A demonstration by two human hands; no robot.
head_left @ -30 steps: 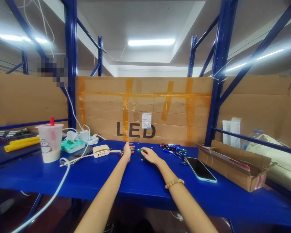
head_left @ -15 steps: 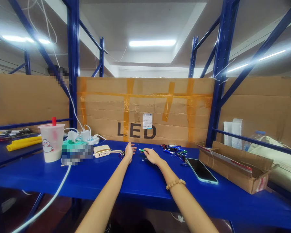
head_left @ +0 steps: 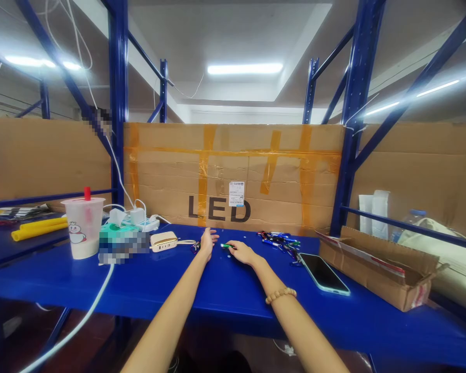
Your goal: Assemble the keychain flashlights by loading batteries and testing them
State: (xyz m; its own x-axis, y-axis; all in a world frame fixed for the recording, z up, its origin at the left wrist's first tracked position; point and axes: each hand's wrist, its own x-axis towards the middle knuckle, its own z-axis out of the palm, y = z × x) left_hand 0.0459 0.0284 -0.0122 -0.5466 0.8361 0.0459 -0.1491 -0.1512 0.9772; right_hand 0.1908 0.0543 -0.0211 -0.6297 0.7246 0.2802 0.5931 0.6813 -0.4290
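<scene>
My right hand point(head_left: 242, 253) pinches a small, slim green item point(head_left: 226, 245) just above the blue tabletop; it is too small to name its kind. To its left, my left hand point(head_left: 207, 244) is open, its fingers stretched out towards the right hand and nothing visible in them. Close beside the left wrist lie a few small dark items point(head_left: 195, 247), partly hidden by that hand. Right of my right hand is a loose pile of small slim items point(head_left: 278, 240) in blue, red, green and black. Some tiny pale bits show on the tabletop around the right hand.
A phone point(head_left: 324, 273) and an open cardboard box point(head_left: 376, 269) stand on the right. At left are a cream power bank point(head_left: 163, 242), a power strip point(head_left: 149, 224) and a drink cup point(head_left: 84, 228). A large cardboard panel point(head_left: 163, 176) closes off the back of the blue table point(head_left: 233, 295).
The green item in my right hand has shifted slightly left and down, and its angle differs a little. My left hand stays almost still, fingers extended.
</scene>
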